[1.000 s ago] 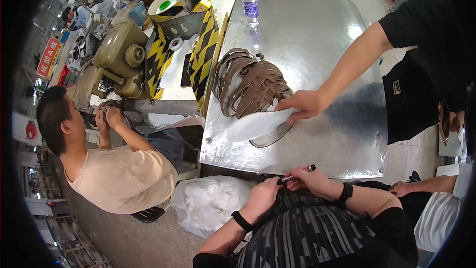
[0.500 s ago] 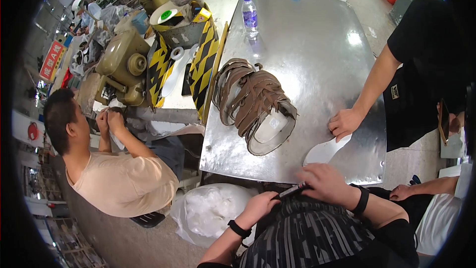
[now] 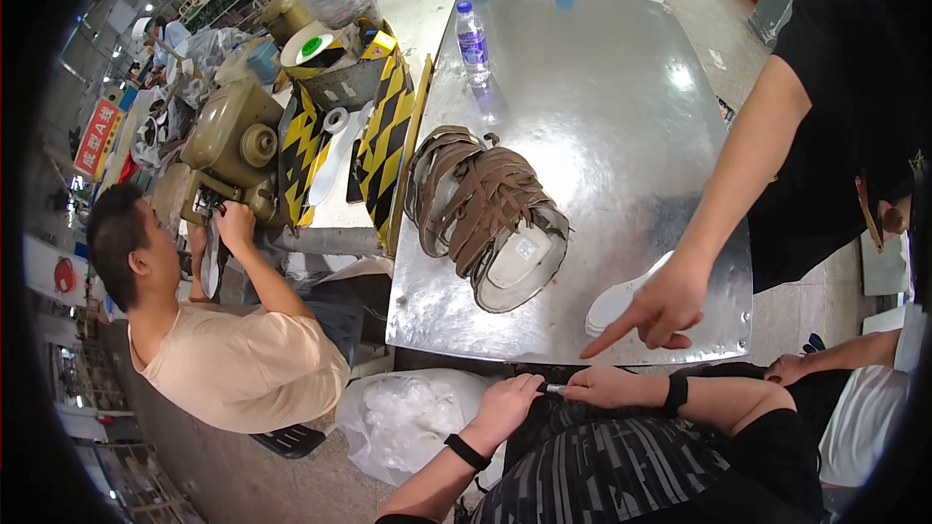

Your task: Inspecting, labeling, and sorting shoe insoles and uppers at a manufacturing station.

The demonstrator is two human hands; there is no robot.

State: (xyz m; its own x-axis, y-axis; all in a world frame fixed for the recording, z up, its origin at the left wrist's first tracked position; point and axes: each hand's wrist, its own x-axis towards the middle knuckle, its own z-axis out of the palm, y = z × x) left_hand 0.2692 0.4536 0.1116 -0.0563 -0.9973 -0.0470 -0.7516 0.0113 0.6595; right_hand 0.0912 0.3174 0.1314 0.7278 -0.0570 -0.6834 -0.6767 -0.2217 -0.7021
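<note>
Close to my body, below the table's front edge, my left hand (image 3: 507,406) and my right hand (image 3: 612,386) are closed on a slim pen (image 3: 554,388), one at each end. My fingers hide most of it. Beyond my right hand, a white insole (image 3: 614,303) lies flat near the table's front right. A co-worker's hand (image 3: 660,306) covers part of it, the index finger stretched toward the front edge. Left of the insole sits a bundle of brown shoe uppers (image 3: 495,194), stacked together with their pale linings showing.
The shiny metal table (image 3: 602,87) carries a water bottle (image 3: 473,47) at the back. Black-and-yellow striped boards (image 3: 382,150) and a sewing-type machine (image 3: 233,136) stand at the left beside a seated person (image 3: 233,359). A clear bag of white material (image 3: 413,417) is on the floor.
My right hand has come down and left onto the pen. The co-worker's hand has shifted nearer and now points. The seated person's hands have moved to the machine.
</note>
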